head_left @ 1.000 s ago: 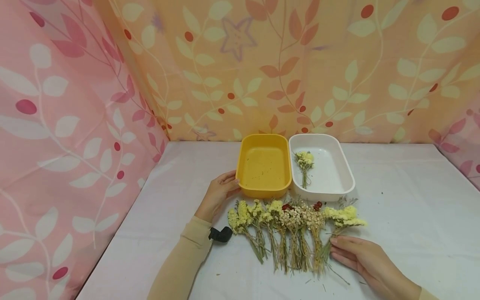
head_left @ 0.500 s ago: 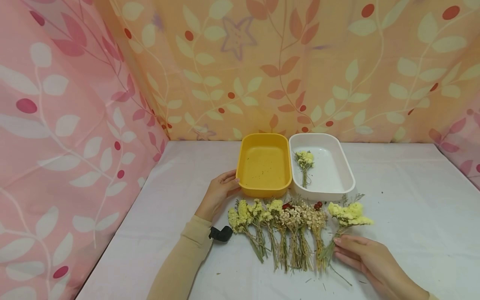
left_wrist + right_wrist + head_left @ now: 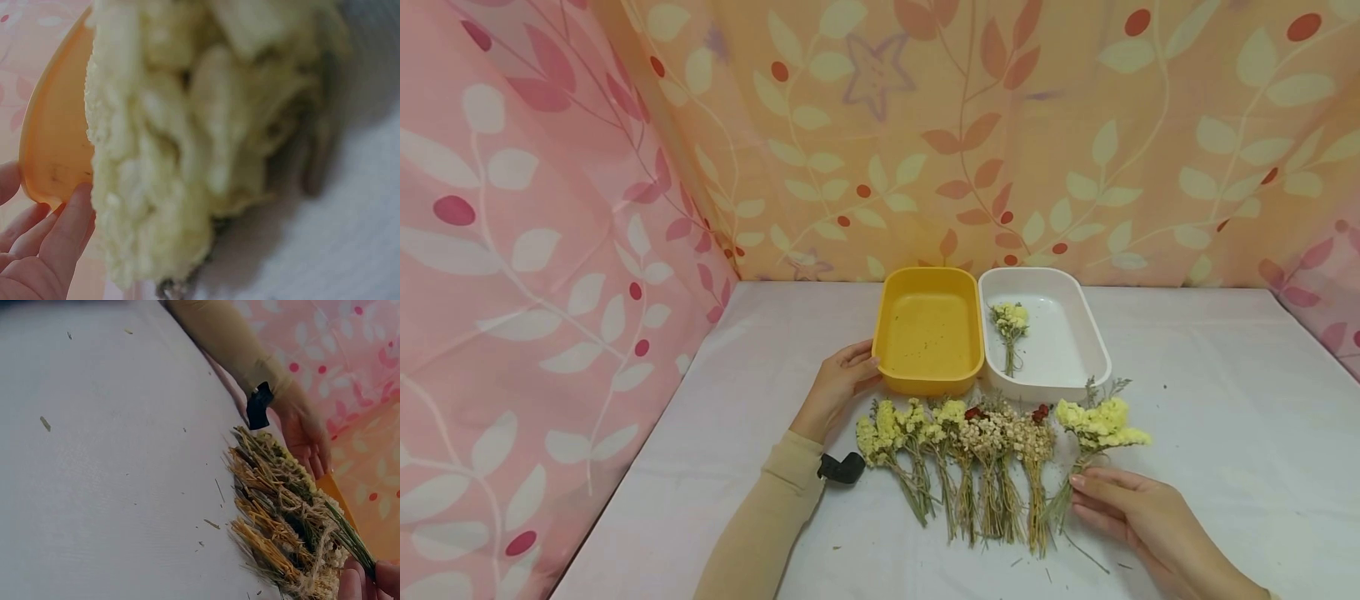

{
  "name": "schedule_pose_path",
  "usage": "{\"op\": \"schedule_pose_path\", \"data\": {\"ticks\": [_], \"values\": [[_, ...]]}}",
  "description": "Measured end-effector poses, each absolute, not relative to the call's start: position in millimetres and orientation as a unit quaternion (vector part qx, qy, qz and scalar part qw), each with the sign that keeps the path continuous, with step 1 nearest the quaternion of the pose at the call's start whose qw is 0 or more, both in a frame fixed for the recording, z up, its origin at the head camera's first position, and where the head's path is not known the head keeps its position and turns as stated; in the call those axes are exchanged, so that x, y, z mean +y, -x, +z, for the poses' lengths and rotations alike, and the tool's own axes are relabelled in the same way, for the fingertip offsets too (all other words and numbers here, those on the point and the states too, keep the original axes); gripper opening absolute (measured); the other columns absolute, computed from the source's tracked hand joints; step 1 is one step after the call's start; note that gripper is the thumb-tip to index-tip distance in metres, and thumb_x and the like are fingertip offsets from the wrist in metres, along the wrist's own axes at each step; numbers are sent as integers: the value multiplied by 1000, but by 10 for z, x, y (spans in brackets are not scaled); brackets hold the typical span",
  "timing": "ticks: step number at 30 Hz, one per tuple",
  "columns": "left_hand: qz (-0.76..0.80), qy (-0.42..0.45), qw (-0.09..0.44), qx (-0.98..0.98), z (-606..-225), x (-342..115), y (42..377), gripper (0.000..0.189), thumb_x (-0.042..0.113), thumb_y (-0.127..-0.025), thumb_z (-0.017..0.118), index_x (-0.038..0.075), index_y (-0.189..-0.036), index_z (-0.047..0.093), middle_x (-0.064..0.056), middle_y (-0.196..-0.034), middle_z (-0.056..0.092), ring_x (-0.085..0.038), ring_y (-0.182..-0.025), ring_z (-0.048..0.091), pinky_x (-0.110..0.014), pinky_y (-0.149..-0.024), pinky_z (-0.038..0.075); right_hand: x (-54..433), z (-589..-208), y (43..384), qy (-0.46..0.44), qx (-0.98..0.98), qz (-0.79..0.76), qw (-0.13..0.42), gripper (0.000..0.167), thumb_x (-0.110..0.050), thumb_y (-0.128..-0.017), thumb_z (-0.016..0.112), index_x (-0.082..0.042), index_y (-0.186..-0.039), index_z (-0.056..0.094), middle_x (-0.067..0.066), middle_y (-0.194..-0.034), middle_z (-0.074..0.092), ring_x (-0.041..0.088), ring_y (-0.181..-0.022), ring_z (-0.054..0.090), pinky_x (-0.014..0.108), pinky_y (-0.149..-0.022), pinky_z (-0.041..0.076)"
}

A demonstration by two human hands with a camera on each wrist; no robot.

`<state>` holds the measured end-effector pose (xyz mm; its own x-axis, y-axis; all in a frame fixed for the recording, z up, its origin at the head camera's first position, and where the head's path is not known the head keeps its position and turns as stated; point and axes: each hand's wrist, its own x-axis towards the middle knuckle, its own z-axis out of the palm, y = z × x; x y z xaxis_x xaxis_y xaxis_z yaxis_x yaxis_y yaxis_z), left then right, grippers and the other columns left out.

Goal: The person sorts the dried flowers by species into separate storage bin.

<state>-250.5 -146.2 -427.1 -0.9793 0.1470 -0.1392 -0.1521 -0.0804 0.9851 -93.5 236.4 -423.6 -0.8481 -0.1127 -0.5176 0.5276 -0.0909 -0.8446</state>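
My right hand (image 3: 1138,517) pinches a bunch of yellow dried flowers (image 3: 1101,422) by its stems, at the right end of a row of similar bunches. In the right wrist view its green stems (image 3: 350,537) show between my thumb and fingers. My left hand (image 3: 841,382) rests against the near left corner of a yellow tray (image 3: 928,337), fingers fairly straight along its outer side. A blurred yellow flower bunch (image 3: 162,150) hides much of that tray in the left wrist view. Next to it stands a white tray (image 3: 1060,333) with one yellow bunch (image 3: 1011,325) inside.
In front of the trays lie several tied bunches, yellow ones (image 3: 880,433) at left and cream ones (image 3: 988,437) toward the middle and right, with small red blooms (image 3: 974,413). Bits of broken stem are scattered on the white tablecloth (image 3: 1240,433). A patterned curtain (image 3: 1000,150) closes off the back.
My right hand has drawn the yellow bunch slightly right, apart from the row, and the flower heads have tipped up a little. My left hand and both trays have stayed put.
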Motion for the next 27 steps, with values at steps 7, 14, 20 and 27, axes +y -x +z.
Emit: {"op": "schedule_pose_path", "data": {"ticks": [7, 14, 20, 27], "values": [[736, 6, 103, 669, -4272, -1461, 2511, 48, 7, -100, 58, 2, -146, 47, -20, -147, 52, -36, -132, 55, -45, -109, 50, 2334, -4143, 967, -152, 650, -716, 208, 20, -14, -96, 67, -6, -114, 71, -5, -102, 75, 10, -94, 74, 27, -90, 61], [736, 7, 103, 669, -4274, -1459, 2513, 48, 8, -100, 59, 2, -146, 47, -20, -147, 52, -36, -132, 55, -43, -107, 52, 2335, -4019, 1070, -132, 652, -721, 193, 14, -14, -97, 66, -11, -110, 71, -8, -101, 74, 8, -94, 73, 29, -89, 62], [734, 3, 101, 671, -4268, -1465, 2504, 49, 9, -100, 60, 2, -147, 46, -20, -146, 52, -37, -131, 56, -41, -105, 54, 2327, -3911, 1199, -102, 652, -729, 184, 13, -11, -98, 64, -19, -99, 74, -9, -97, 74, 7, -92, 73, 28, -88, 62], [738, 9, 104, 666, -4265, -1460, 2507, 49, 8, -100, 59, 2, -146, 47, -20, -147, 52, -36, -131, 55, -43, -107, 52, 2324, -3822, 1359, -80, 672, -713, 182, 10, -14, -97, 65, -14, -105, 71, -8, -98, 73, 8, -90, 73, 29, -89, 62]]}}
